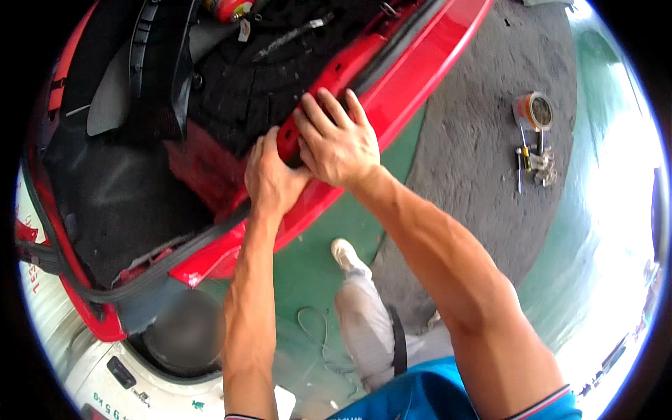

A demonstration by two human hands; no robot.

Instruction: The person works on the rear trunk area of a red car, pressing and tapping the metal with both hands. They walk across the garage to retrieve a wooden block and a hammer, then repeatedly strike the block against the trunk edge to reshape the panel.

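My left hand (273, 175) grips the inner edge of a red car body's rear sill (420, 63), its fingers bent over the edge and its thumb pointing right. My right hand (336, 140) lies just above and right of it, overlapping the thumb, with curved fingers pressed over the same edge. A black rubber strip (383, 56) runs along the sill. Inside the open compartment are black lining (105, 196), a black trim piece (157, 84) and a red cylinder (229, 8) with a tag.
A dark grey mat (465, 140) lies on the green floor (308, 245), holding a tin (535, 110) and several metal tools (539, 164). My leg and shoe (346, 255) are below the sill, near a loose cord (318, 322). A white machine (98, 385) stands at lower left.
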